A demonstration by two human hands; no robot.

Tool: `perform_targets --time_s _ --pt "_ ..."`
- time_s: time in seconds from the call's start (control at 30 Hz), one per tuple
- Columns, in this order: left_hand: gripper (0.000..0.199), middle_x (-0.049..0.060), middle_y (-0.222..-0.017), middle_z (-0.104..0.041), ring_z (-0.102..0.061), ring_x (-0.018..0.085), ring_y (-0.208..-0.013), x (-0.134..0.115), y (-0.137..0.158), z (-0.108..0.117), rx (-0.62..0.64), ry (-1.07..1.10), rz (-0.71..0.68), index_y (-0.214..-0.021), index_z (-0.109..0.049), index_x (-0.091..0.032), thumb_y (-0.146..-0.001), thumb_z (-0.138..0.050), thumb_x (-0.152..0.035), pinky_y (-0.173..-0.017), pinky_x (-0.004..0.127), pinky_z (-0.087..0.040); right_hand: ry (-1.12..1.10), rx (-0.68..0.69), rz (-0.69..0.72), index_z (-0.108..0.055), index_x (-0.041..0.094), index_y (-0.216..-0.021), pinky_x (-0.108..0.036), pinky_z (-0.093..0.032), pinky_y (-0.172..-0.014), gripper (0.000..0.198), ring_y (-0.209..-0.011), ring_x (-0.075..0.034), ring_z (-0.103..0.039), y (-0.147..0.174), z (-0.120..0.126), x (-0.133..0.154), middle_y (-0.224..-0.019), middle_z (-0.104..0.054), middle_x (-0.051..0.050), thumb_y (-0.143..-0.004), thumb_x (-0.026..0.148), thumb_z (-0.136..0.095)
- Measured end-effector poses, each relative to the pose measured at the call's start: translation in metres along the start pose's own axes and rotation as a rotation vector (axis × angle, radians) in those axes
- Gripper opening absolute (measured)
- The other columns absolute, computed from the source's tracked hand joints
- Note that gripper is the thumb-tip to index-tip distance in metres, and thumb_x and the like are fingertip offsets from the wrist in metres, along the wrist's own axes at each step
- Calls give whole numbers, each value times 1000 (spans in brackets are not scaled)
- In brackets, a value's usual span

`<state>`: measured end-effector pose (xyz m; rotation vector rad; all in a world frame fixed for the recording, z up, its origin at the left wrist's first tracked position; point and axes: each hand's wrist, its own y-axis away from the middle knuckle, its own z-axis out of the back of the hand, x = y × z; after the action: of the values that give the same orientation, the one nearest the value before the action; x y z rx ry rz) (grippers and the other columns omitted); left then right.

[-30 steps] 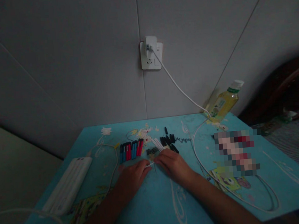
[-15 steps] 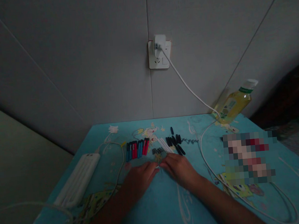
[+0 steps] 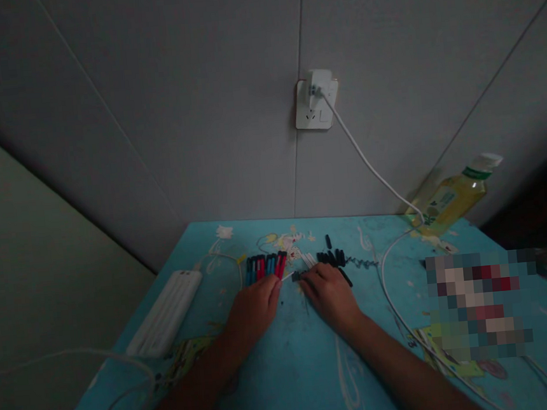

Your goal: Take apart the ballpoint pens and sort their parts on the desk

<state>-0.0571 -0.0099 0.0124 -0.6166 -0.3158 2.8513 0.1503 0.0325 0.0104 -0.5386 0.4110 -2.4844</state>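
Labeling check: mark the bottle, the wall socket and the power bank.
bottle (image 3: 450, 199), head view, on its yellow body.
wall socket (image 3: 311, 113), head view, on its white faceplate.
power bank (image 3: 165, 311), head view, mid top face.

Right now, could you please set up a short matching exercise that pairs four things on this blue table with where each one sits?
Things:
1. white power strip
2. yellow drink bottle
3. red and blue pen barrels
4. thin white tube

Places:
A. leaning against the wall at the table's far right corner
B. in a row just beyond the left hand
C. between the fingers of the left hand and the right hand
D. along the table's left edge

Pairs: 1-D, 2-A, 3-B, 4-C
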Motion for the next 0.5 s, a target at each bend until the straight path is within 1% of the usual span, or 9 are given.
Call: perform_targets --time_s 0.17,0.3,0.5 --pt "26 4 -86 -69 -67 19 -76 -3 0 -1 1 42 4 -103 -56 -23 -102 -33 -34 -65 25 -43 120 26 -18 -68 20 -94 -36 -40 -80 16 -90 -23 -54 -2 -1 5 -91 -59 -8 -94 30 -56" --pt "24 2 -83 -67 -67 17 -75 -5 -1 1 37 120 -3 -99 -54 -22 -102 -33 -34 -66 24 -44 136 34 -37 -67 20 -89 -36 -39 -80 17 -90 -23 -53 -2 -1 4 -91 -58 -8 -95 29 -55" --pt "25 2 -80 -65 -64 17 -71 -6 0 0 31 77 -24 -93 -54 -22 -102 -32 -32 -63 24 -41 155 34 -19 -66 19 -89 -37 -37 -80 17 -89 -23 -52 2 2 7 -90 -59 -9 -95 29 -53"
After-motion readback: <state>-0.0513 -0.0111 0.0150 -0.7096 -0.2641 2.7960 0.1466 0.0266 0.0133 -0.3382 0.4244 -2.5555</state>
